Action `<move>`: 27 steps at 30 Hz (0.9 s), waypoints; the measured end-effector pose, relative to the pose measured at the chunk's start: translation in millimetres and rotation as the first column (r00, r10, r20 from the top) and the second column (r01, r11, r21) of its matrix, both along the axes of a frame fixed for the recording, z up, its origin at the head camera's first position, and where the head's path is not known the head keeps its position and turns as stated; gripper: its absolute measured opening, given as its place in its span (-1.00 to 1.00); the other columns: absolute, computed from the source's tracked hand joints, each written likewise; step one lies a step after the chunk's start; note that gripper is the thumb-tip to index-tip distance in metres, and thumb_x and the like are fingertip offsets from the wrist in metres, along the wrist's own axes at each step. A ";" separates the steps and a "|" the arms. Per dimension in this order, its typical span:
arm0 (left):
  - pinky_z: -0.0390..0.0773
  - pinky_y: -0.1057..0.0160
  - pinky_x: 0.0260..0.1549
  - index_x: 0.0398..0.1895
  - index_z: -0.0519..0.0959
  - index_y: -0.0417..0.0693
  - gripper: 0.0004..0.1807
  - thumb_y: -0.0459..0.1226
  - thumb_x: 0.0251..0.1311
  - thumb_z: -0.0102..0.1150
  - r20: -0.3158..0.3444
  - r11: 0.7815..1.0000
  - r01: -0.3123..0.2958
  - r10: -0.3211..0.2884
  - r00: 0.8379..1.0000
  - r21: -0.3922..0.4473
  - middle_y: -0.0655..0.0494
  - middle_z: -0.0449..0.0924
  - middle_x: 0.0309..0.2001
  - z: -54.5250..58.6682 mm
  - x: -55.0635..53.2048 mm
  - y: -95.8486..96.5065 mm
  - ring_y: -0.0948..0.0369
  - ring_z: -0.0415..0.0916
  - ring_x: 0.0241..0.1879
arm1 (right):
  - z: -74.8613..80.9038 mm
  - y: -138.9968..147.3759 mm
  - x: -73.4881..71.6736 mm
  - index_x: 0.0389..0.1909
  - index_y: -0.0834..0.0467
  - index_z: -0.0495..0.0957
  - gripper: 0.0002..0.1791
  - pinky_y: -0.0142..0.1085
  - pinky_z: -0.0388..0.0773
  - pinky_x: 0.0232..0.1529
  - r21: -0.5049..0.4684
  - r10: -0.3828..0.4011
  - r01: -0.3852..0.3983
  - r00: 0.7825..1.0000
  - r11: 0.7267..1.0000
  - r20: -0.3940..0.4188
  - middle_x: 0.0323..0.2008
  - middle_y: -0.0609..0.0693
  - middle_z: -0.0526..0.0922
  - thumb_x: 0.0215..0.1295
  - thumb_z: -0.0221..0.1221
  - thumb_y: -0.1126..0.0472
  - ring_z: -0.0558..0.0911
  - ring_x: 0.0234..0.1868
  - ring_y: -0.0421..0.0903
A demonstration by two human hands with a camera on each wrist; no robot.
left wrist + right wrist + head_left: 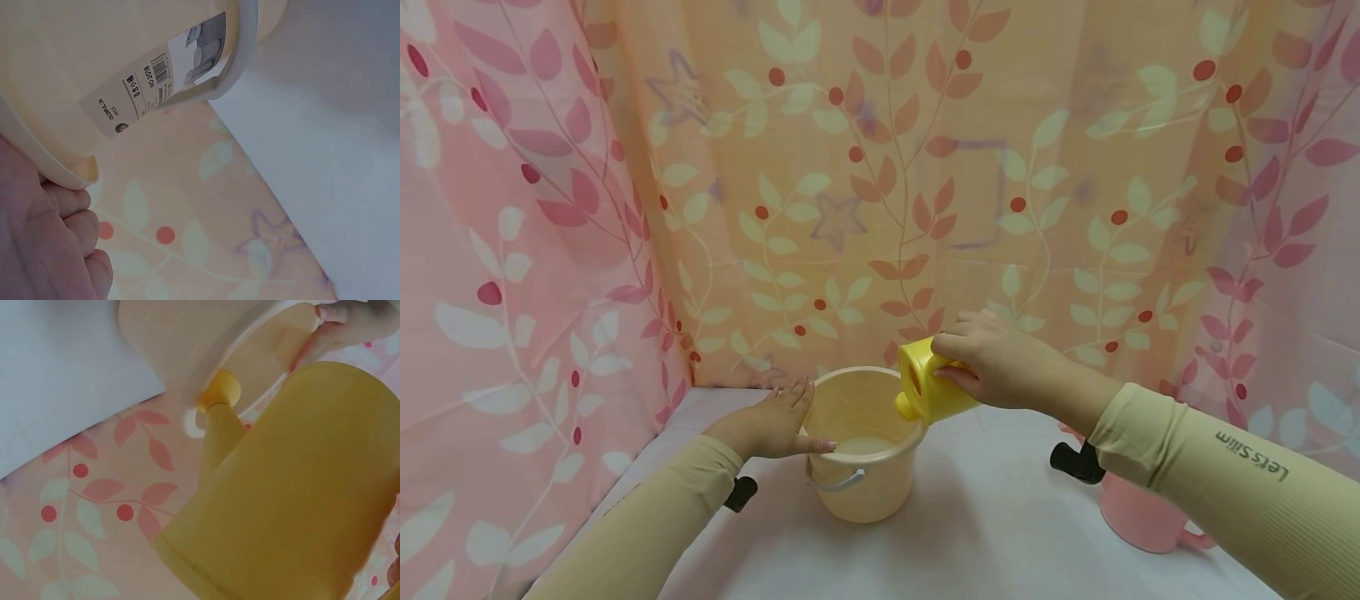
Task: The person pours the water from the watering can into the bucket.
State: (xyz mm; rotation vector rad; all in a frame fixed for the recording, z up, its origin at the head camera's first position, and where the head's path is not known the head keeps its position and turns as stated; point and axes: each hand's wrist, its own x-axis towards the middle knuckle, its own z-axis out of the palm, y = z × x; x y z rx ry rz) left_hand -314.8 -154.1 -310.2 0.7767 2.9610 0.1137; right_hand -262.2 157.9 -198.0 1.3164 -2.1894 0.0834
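A cream bucket (865, 492) stands upright on the white surface, its pale handle (842, 482) hanging down in front. My left hand (778, 421) rests on the left of its rim, fingers and thumb extended. In the left wrist view, the hand (44, 231) meets the rim beside a printed label (153, 78) on the wall. My right hand (992, 358) grips a yellow watering can (951, 404) by its handle. The can is tilted toward the bucket, and its round spout head (222, 390) is at the rim opening. No stream of water is visible.
A pink vessel with a handle (1138, 512) stands at the right, partly hidden by my right forearm. Behind the table hangs a leaf-patterned curtain (880, 208), which also runs along the left side. Dark wrist-camera mounts (1078, 462) protrude below both wrists.
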 end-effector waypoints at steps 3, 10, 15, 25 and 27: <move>-0.11 -0.09 0.29 0.36 -0.12 -0.44 0.19 0.39 0.01 -0.13 0.001 1.000 -0.002 0.002 1.000 -0.001 -0.34 -0.20 0.38 0.2 0.0 -0.1 -0.11 -0.24 0.38 | -0.5 -0.7 0.2 -0.54 0.06 0.42 -0.76 -0.30 0.28 -0.36 -0.001 -0.007 0.007 1.000 1.000 -0.003 -0.58 -0.16 0.43 -0.01 0.35 0.21 0.34 -0.43 -0.17; -0.11 -0.09 0.29 0.36 -0.12 -0.44 0.19 0.39 0.01 -0.13 0.002 1.000 -0.005 0.005 1.000 0.004 -0.34 -0.19 0.38 0.3 0.7 0.1 -0.11 -0.24 0.39 | -1.4 -2.2 0.3 -0.52 0.05 0.43 -0.78 -0.28 0.34 -0.29 0.013 -0.019 0.019 1.000 1.000 -0.006 -0.53 -0.16 0.47 0.01 0.34 0.21 0.37 -0.41 -0.17; -0.13 -0.08 0.30 0.36 -0.13 -0.44 0.22 0.42 -0.01 -0.16 0.007 1.000 0.005 -0.005 1.000 0.000 -0.35 -0.21 0.38 1.3 2.4 -0.3 -0.12 -0.26 0.38 | -0.9 -2.5 0.4 -0.54 0.07 0.41 -0.75 -0.26 0.33 -0.29 0.000 -0.009 0.009 1.000 1.000 -0.008 -0.55 -0.14 0.46 0.01 0.34 0.21 0.36 -0.42 -0.15; -0.15 -0.12 0.29 0.35 -0.14 -0.48 0.29 0.48 -0.08 -0.20 0.014 0.999 0.018 -0.019 1.000 0.033 -0.38 -0.23 0.38 -1.9 -0.3 -1.3 -0.15 -0.27 0.38 | -0.4 -2.8 2.6 -0.52 0.06 0.43 -0.78 -0.28 0.33 -0.28 -0.001 -0.018 0.018 1.000 1.000 0.000 -0.53 -0.15 0.49 0.00 0.34 0.20 0.37 -0.41 -0.16; -0.15 -0.09 0.30 0.36 -0.15 -0.44 0.29 0.49 -0.09 -0.23 0.006 1.000 0.006 -0.006 1.000 0.015 -0.34 -0.24 0.39 -3.8 -1.9 -1.7 -0.11 -0.28 0.39 | -0.7 -2.5 2.1 -0.54 0.06 0.42 -0.76 -0.29 0.30 -0.32 -0.016 -0.018 0.018 1.000 1.000 0.003 -0.54 -0.16 0.48 0.01 0.34 0.20 0.35 -0.42 -0.17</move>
